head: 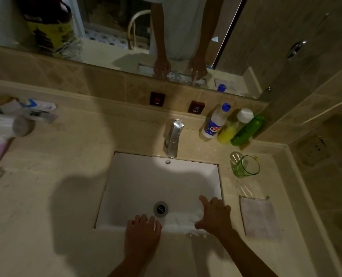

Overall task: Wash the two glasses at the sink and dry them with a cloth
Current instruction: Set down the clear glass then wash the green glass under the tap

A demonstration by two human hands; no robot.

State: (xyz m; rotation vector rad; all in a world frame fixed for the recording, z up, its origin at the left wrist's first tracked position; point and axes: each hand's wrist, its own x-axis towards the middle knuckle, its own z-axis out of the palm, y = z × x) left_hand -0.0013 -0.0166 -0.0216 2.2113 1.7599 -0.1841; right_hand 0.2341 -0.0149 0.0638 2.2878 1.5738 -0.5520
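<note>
1. The green glass (246, 166) lies tipped on its side on the worktop (46, 196), just right of the sink (138, 182) and forward of the right hand (216, 214). Its mouth faces the camera and its long axis runs roughly away toward the bottles.
2. Just behind it, a second clear glass (235, 156) seems to stand or lie touching it; the picture is too dim to tell which way it sits.
3. The right hand rests at the sink's near right corner, fingers spread and relaxed, holding nothing. It is clearly the nearer hand to both glasses.
4. The left hand (143, 228) sits on the sink's near edge, fingers loosely curled over the rim; I see nothing in its grip.
5. The cloth (260, 216) lies flat on the worktop just right of the right hand, nearer than the glasses.
6. Judging by this, washing has not begun: the tap (174, 138) shows no running water, and the likely reach is forward and right.
7. Around: beige stone worktop, white basin with its drain (160, 208), three bottles (232, 126) behind the glasses, a hairdryer (4, 132) far left, a mirror (126, 27) above.
</note>
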